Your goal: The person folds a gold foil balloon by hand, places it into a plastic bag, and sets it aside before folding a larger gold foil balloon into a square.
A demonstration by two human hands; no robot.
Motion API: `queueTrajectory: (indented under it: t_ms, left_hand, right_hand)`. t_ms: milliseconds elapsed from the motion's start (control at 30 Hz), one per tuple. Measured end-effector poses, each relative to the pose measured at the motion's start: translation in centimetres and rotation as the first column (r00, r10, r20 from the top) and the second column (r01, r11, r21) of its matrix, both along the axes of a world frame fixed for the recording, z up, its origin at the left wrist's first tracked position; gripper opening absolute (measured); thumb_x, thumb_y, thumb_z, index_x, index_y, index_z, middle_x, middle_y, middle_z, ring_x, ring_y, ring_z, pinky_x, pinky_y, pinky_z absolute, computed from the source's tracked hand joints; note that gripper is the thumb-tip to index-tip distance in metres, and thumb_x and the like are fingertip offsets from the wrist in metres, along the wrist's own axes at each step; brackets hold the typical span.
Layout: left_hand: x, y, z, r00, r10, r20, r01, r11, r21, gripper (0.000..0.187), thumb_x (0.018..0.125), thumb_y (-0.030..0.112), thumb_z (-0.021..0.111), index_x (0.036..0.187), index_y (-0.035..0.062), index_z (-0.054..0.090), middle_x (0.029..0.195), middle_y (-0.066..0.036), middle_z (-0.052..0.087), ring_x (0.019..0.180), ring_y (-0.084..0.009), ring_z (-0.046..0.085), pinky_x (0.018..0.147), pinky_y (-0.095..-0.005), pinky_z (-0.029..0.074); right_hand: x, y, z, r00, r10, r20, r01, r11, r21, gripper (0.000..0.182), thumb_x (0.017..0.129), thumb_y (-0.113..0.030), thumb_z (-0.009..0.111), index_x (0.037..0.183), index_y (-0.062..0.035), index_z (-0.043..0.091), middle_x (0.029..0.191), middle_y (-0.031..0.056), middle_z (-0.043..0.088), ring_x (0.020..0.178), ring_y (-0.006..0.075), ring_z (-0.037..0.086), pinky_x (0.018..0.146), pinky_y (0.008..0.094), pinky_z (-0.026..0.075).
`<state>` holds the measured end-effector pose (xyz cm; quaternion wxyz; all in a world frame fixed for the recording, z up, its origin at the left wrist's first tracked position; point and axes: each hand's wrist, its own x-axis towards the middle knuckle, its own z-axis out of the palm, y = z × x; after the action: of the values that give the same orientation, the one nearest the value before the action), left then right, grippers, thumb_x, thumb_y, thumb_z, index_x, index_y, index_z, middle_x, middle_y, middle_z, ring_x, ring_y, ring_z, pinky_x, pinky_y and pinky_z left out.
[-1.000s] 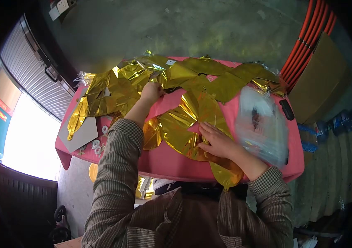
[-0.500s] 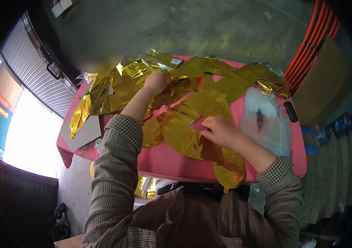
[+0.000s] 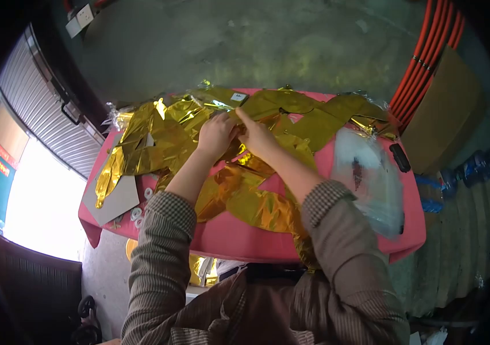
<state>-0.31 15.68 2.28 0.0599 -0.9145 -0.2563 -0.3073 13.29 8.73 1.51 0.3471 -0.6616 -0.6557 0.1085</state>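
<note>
Flat gold foil balloons (image 3: 262, 210) lie spread over a pink-covered table (image 3: 213, 238). My left hand (image 3: 217, 137) is closed on the foil near the middle of the pile, its fingertips partly hidden. Close beside it, my right hand (image 3: 257, 138) pinches the same foil balloon, with one finger stretched upward. Below both hands, the balloon's crumpled body hangs toward the table's front edge. Another long gold balloon (image 3: 135, 149) is on the left, and a wide flat one (image 3: 325, 121) lies to the right.
A clear plastic pack (image 3: 365, 184) and a black object (image 3: 400, 157) lie on the table's right side. At the left are a grey sheet (image 3: 115, 201) and white ribbon rolls (image 3: 137, 215). Beyond stand orange-red pipes (image 3: 426, 63) and a cardboard sheet (image 3: 449, 112).
My right hand has moved up and left from the front balloon to meet my left hand, drawing foil with it. My left hand stays in nearly the same place.
</note>
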Motion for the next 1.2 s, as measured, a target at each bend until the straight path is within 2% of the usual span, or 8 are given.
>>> queueTrajectory:
  t_ms: [167,233,267,433,700,900,1033,1200]
  left_hand:
    - [-0.3,-2.5,0.7,0.974,-0.219,0.062,0.200,0.952,0.231,0.011,0.075,0.013,0.057,0.085,0.0112,0.055,0.086,-0.004,0.050,0.087,-0.0216,0.051,0.075,-0.0333,0.041]
    - [-0.8,-2.1,-1.2,0.951,-0.299,-0.081,0.308,0.942,0.137,0.015,0.074,0.016,0.059,0.088,0.0110,0.056,0.085,-0.004,0.049,0.084,-0.0222,0.050,0.075,-0.0342,0.041]
    - [-1.1,-1.1,-2.5,0.924,-0.177,-0.340,0.141,0.982,-0.126,0.030,0.079,0.026,0.057,0.105,0.0118,0.057,0.103,-0.007,0.053,0.101,-0.0251,0.050,0.087,-0.0374,0.039]
    - [-2.3,0.2,-6.9,0.954,-0.070,-0.291,-0.038,0.937,-0.347,0.051,0.090,0.044,0.044,0.133,0.0186,0.041,0.143,-0.009,0.030,0.134,-0.0279,0.023,0.108,-0.0447,0.019]
    - [-2.1,0.3,-7.7,0.962,-0.047,-0.267,-0.031,0.960,-0.279,0.049,0.089,0.044,0.045,0.131,0.0179,0.044,0.140,-0.009,0.034,0.132,-0.0283,0.026,0.107,-0.0435,0.021]
    - [-2.0,-1.7,-5.5,0.946,-0.116,-0.304,0.045,0.972,-0.230,0.048,0.088,0.039,0.048,0.130,0.0165,0.044,0.140,-0.011,0.034,0.132,-0.0295,0.027,0.105,-0.0451,0.024]
    - [-3.8,-5.6,-4.7,0.842,-0.376,-0.387,0.209,0.888,-0.410,0.052,0.088,0.036,0.050,0.134,0.0147,0.039,0.142,-0.014,0.030,0.133,-0.0310,0.024,0.105,-0.0478,0.024]
    - [-7.1,-11.2,-6.0,0.904,-0.214,-0.371,0.076,0.933,-0.352,0.055,0.088,0.041,0.046,0.136,0.0153,0.035,0.143,-0.014,0.027,0.135,-0.0295,0.021,0.106,-0.0500,0.021]
  right_hand:
    - [2.8,4.7,-2.4,0.981,0.015,0.192,-0.059,0.973,0.225,0.019,0.080,-0.017,0.057,0.091,-0.0026,0.060,0.071,0.0176,0.062,0.069,0.0327,0.062,0.063,0.0436,0.048]
    - [3.9,5.0,-1.0,0.763,-0.077,-0.642,0.142,0.989,0.050,0.025,0.083,-0.023,0.054,0.072,-0.0015,0.062,0.063,0.0103,0.062,0.057,0.0184,0.060,0.051,0.0314,0.045]
    - [5.1,4.8,-0.2,0.744,-0.062,-0.665,0.129,0.990,0.052,0.030,0.085,-0.026,0.053,0.072,-0.0008,0.062,0.064,0.0093,0.063,0.055,0.0145,0.059,0.049,0.0281,0.044]
    - [12.1,2.6,6.7,0.638,-0.089,-0.765,0.371,0.906,0.204,0.037,0.092,-0.036,0.047,0.086,-0.0016,0.060,0.077,0.0099,0.067,0.049,0.0104,0.053,0.044,0.0221,0.041]
    - [27.0,-3.7,18.5,0.625,0.341,-0.702,0.291,0.733,0.615,0.030,0.096,-0.026,0.040,0.107,0.0024,0.045,0.118,0.0176,0.055,0.070,0.0164,0.060,0.047,0.0219,0.038]
    - [19.0,-7.9,18.7,0.773,0.076,-0.630,0.253,0.874,0.416,0.033,0.095,-0.031,0.044,0.100,0.0002,0.052,0.118,0.0128,0.058,0.059,0.0073,0.052,0.043,0.0180,0.031]
    - [16.2,-9.1,15.4,0.799,0.053,-0.599,0.111,0.966,0.234,0.040,0.091,-0.037,0.050,0.101,-0.0010,0.062,0.056,0.0023,0.054,0.045,0.0032,0.036,0.042,0.0172,0.025]
    - [14.5,-9.9,12.9,0.813,0.141,-0.564,-0.057,0.985,0.164,0.037,0.091,-0.038,0.049,0.089,-0.0029,0.062,0.059,0.0035,0.057,0.044,0.0032,0.034,0.042,0.0181,0.025]
